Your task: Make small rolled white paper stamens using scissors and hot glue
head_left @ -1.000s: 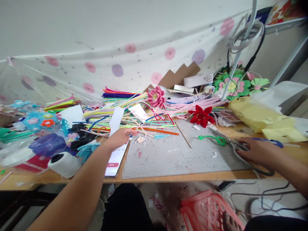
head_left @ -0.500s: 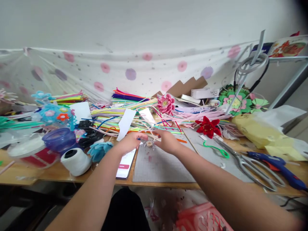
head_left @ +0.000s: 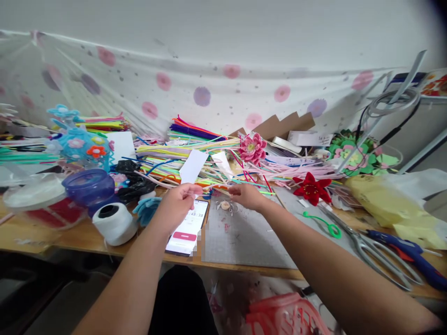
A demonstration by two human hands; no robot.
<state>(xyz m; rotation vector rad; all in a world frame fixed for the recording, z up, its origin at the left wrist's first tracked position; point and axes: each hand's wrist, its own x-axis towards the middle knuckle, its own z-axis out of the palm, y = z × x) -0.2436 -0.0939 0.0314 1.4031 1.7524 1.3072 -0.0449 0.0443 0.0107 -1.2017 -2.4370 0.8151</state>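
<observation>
My left hand [head_left: 179, 204] is closed in a pinch, above the top of a lit phone [head_left: 186, 232]. My right hand [head_left: 248, 195] is also pinched, over the far part of a grey cutting mat [head_left: 244, 242]. A thin pale strand [head_left: 212, 187] seems to run between the fingertips of both hands; its exact kind is too fine to make out. Below the gap between the hands, a small round beige piece [head_left: 225, 205] with thin whitish strands around it lies on the mat.
Bundles of coloured pipe cleaners [head_left: 157, 151] lie behind the hands. To the right are a red flower [head_left: 312, 188], large scissors [head_left: 377, 256] and a blue glue gun [head_left: 408, 253]. Leftward stand a white thread spool [head_left: 117, 228] and a purple jar [head_left: 89, 186].
My hands have drawn somewhat apart, and the fine strand between them shows more clearly. The camera view has turned to the left, so the table items appear further right.
</observation>
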